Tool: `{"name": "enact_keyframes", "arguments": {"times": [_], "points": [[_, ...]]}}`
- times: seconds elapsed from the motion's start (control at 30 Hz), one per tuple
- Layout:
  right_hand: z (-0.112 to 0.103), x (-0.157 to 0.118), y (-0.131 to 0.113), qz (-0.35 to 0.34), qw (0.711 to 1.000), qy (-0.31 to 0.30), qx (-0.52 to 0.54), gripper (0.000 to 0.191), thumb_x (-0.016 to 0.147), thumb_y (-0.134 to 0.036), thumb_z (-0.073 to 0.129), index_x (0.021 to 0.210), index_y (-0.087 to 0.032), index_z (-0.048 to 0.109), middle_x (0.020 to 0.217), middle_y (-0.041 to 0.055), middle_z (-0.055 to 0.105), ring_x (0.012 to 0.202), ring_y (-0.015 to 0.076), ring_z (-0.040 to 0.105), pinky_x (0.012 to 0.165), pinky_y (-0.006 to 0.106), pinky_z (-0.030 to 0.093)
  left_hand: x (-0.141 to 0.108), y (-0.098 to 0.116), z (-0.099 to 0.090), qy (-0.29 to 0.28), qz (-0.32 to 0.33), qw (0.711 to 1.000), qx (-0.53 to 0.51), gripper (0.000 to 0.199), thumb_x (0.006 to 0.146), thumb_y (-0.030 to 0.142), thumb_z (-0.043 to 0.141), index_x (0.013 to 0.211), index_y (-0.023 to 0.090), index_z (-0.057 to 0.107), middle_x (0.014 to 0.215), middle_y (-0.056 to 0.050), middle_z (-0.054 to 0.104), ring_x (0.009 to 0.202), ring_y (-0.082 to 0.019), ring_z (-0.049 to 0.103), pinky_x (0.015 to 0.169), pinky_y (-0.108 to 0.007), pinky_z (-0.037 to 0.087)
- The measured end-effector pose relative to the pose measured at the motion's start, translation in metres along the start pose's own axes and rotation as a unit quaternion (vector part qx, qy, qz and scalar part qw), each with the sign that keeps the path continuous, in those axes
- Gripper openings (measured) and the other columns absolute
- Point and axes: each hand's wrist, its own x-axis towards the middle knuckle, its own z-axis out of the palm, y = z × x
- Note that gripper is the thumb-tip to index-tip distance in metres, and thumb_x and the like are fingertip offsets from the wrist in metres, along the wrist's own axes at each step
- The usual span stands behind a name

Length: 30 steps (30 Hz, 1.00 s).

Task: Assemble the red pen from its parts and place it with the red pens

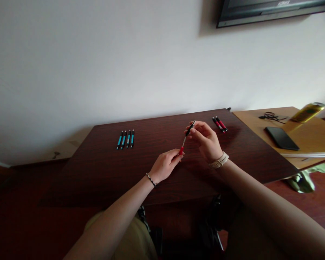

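Over dark table (103, 169), both hands' fingers (176, 156) apparently pinch one pen (186, 139).

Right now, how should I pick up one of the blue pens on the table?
Pinch a blue pen at the middle of its barrel, coming from above. The four lie flat, side by side and close, so take an outer one, where a side is free.

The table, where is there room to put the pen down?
The dark table is bare between the blue pens and the left hand, and along its near edge. It is crowded by the red pens behind the right hand.
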Motion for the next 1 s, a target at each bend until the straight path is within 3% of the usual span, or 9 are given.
{"name": "enact_keyframes", "arguments": {"times": [0.27,0.7,1.0], "points": [[-0.0005,-0.0003,0.0004,0.006,1.0,-0.009,-0.018,0.032,0.087,-0.043,0.083,0.112,-0.028,0.071,0.109,0.0048,0.073,0.101,0.0206,0.072,0.079,0.032,0.061,0.0005,0.0007,0.0,-0.002,0.0,1.0,0.003,0.026,0.11,0.037,0.051,0.115,0.021,0.07,0.109,-0.005,0.077,0.098,-0.019,0.073,0.087,-0.03,0.052],[0.0044,-0.005,0.0009,0.011,0.989,-0.107,-0.099,0.033,0.087,-0.046,0.082,0.109,-0.023,0.074,0.109,0.0067,0.075,0.096,0.0214,0.071,0.09,0.039,0.06,0.0014,0.0009,0.0008,0.018,-0.015,1.0,-0.014,0.029,0.11,0.041,0.048,0.114,0.021,0.069,0.094,-0.003,0.074,0.087,-0.018,0.07,0.083,-0.029,0.05],[0.0068,-0.006,0.0045,0.017,0.99,-0.109,-0.087,0.036,0.087,-0.047,0.082,0.112,-0.023,0.072,0.11,0.007,0.074,0.098,0.0218,0.071,0.089,0.038,0.06,0.0006,-0.0007,0.001,0.045,-0.01,0.999,-0.017,0.026,0.109,0.037,0.049,0.113,0.021,0.069,0.092,-0.003,0.072,0.084,-0.018,0.067,0.082,-0.029,0.049]]}}
